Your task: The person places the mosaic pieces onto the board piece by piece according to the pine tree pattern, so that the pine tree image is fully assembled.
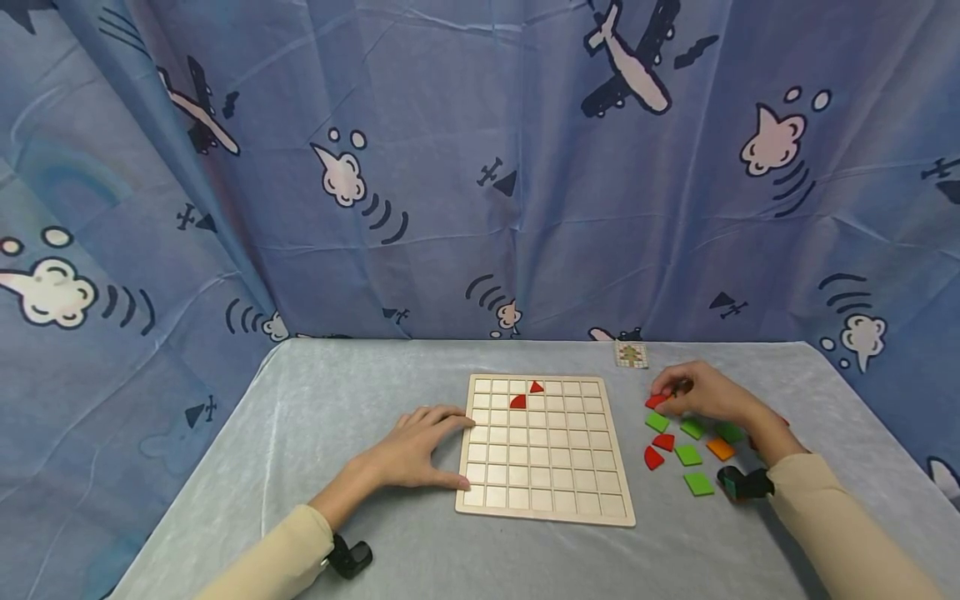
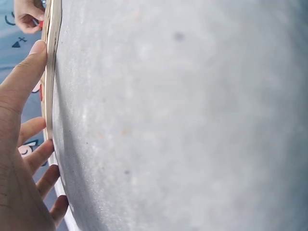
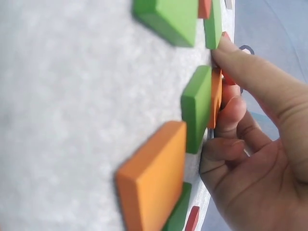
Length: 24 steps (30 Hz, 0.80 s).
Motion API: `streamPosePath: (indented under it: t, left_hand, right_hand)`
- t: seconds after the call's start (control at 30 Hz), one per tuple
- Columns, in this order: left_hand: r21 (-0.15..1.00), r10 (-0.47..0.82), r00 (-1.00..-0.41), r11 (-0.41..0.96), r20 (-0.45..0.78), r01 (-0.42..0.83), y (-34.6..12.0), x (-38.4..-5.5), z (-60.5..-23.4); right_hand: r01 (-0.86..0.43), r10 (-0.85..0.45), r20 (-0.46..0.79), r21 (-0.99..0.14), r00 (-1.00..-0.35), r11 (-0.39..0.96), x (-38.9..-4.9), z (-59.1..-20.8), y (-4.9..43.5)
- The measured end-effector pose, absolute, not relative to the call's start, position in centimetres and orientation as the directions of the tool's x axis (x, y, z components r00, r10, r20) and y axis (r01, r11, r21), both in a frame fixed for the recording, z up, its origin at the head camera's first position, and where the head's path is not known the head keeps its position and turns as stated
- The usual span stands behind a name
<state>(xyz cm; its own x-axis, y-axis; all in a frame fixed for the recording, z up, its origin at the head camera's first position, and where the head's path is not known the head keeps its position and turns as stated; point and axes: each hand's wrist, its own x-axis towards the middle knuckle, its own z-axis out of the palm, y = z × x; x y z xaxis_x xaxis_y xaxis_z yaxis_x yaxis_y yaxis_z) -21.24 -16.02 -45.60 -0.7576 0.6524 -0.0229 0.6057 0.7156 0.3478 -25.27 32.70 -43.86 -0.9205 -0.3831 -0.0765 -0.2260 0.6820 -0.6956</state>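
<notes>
A wooden grid board (image 1: 538, 479) lies on the cloth, bearing a red quarter-circle piece (image 1: 518, 402) and a small red triangle piece (image 1: 536, 387) near its far edge. Against the board's left edge rests my left hand (image 1: 422, 446), thumb and fingers spread. To the right of the board, my right hand (image 1: 705, 393) pinches a red piece (image 1: 656, 402) between thumb and fingers; its full shape is hidden. Around that hand lie green square tiles (image 1: 687, 455), an orange square tile (image 1: 721, 449) and red quarter-circle pieces (image 1: 653, 457). The right wrist view shows a green tile (image 3: 196, 108) near the fingers.
A small card (image 1: 631, 355) with a tree-like grid picture lies at the table's back edge. A blue patterned curtain (image 1: 420, 275) hangs behind the table. Some pieces are partly hidden under the right wrist.
</notes>
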Motion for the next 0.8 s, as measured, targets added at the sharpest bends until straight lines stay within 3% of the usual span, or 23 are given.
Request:
streamPosePath:
  t: [0.47,0.8]
  left_hand:
    - [0.336,0.652,-0.758,0.719,-0.020,0.609,-15.96,-21.19,-45.55]
    - [0.339,0.653,-0.757,0.718,-0.027,0.608,-15.91,-21.21,-45.52]
  right_hand:
    - [-0.231,-0.409,-0.064,-0.739,-0.910,0.632,-25.09,-43.99,33.01]
    - [-0.182,-0.331,-0.068,-0.722,-0.941,0.667,-24.50,-43.57,33.28]
